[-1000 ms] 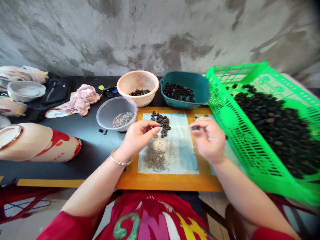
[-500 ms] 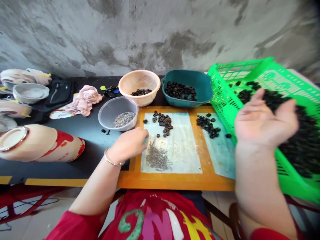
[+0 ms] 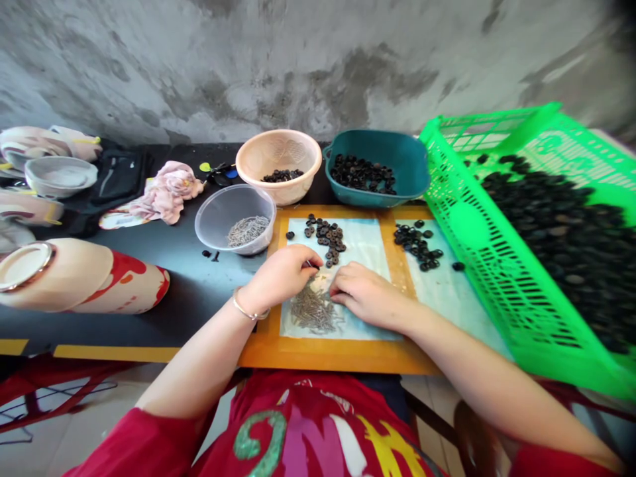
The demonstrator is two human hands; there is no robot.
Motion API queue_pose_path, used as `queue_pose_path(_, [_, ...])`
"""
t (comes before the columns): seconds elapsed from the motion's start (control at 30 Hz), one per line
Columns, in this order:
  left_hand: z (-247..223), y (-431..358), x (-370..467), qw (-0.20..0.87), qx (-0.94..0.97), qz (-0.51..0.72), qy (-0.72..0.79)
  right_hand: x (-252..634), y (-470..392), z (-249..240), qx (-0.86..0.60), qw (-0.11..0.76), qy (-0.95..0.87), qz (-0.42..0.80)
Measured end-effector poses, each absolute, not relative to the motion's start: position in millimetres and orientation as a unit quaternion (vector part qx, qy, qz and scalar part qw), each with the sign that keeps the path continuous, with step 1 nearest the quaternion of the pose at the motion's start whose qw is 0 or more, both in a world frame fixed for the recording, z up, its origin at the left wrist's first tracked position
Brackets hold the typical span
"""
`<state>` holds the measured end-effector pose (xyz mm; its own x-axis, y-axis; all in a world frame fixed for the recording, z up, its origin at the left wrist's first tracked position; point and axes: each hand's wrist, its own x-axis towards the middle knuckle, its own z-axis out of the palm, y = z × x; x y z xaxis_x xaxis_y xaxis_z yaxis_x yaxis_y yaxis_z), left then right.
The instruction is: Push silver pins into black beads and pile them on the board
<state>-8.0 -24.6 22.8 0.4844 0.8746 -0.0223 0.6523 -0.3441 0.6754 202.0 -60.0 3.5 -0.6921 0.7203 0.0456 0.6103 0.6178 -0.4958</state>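
Observation:
My left hand (image 3: 285, 277) is closed in a pinch on a small black disc (image 3: 312, 265), just below a cluster of dark round pieces (image 3: 328, 238) on the pale sheet (image 3: 365, 265). Bent and pressed together, the fingers of my right hand (image 3: 365, 291) rest at the right edge of a pile of metal pins (image 3: 312, 310); whatever they hold is too small to make out. The two hands face each other, a small gap apart. Glossy black pieces (image 3: 420, 248) lie on a second sheet to the right.
A clear bowl of pins (image 3: 209, 222), a peach bowl (image 3: 308, 172) and a teal basin (image 3: 410, 165) stand behind the sheets. A green crate (image 3: 477, 252) of black pieces fills the right. At left are a flask (image 3: 84, 277) and a pink cloth (image 3: 171, 192).
My right hand has come down from above the green crate to the pin pile. My left hand has moved right over the sheet, and a black disc now shows between its fingertips.

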Motion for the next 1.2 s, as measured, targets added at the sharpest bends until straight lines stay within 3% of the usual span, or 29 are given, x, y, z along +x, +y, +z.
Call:
queue_pose_path(0.17, [17,-23,-2,0.492,0.687,0.229,0.483,204,-61,0,-0.371,0.121,-0.896,0.210])
queue_pose_path(0.4, [12,-22,1,0.575,0.607,0.261,0.483,206,-59,0,-0.371,0.136,-0.895,0.206])
queue_pose_path(0.73, [16,-26,5,0.679,0.507,0.278,0.451,211,-58,13,-0.473,0.307,-0.721,0.402])
queue_pose_path(0.87, [17,-29,8,0.685,0.508,0.275,0.444,208,-57,12,-0.485,0.375,-0.671,0.416])
queue_pose_path(1.03, [15,-33,11,0.653,0.530,0.285,0.461,208,-57,9,-0.485,0.383,-0.674,0.404])
queue_pose_path(1.2, [13,-37,13,0.527,0.632,0.291,0.489,208,-59,11,-0.493,0.370,-0.700,0.361])
